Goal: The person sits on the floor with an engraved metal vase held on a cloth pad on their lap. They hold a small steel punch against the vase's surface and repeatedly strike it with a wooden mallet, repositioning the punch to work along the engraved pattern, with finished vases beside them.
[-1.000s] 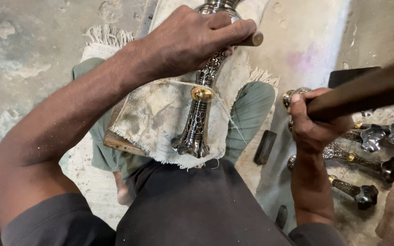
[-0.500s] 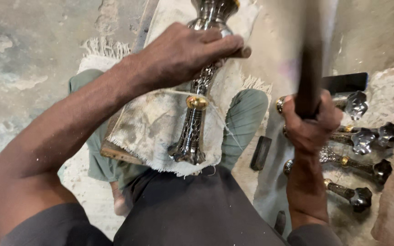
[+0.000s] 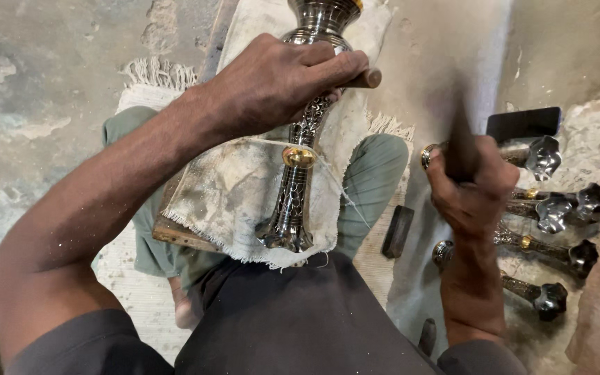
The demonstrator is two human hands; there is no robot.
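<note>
Half a second ago the dark hammer handle stood clearly upright above the right hand (image 3: 472, 182); now it shows only as a dark blur above the fist, which sits at much the same height to the right of the knee. The left hand has stayed closed in the same spot, and the engraved piece has not shifted on its cloth.

A person sits on the floor and looks down at their lap. The left hand (image 3: 279, 87) is wrapped tightly around a short wooden-handled punch (image 3: 365, 78), whose end sticks out past the fingers and whose tip is hidden against the metal. Under it lies a long, engraved silver-coloured metal stem with a brass ring at its middle (image 3: 298, 182). It rests lengthwise on a stained, frayed white cloth (image 3: 234, 201) over a wooden board (image 3: 175, 232) across the legs, flared end toward the body.

The right hand is clenched around the blurred dark handle; its head cannot be made out.

Pattern already covers the stem from the flare up past the ring, so the engraving looks well advanced, with work in hand near the upper part. Several similar dark metal stems with flower-shaped ends (image 3: 553, 212) lie together on the floor just right of the right hand; whether those are finished cannot be told.
</note>
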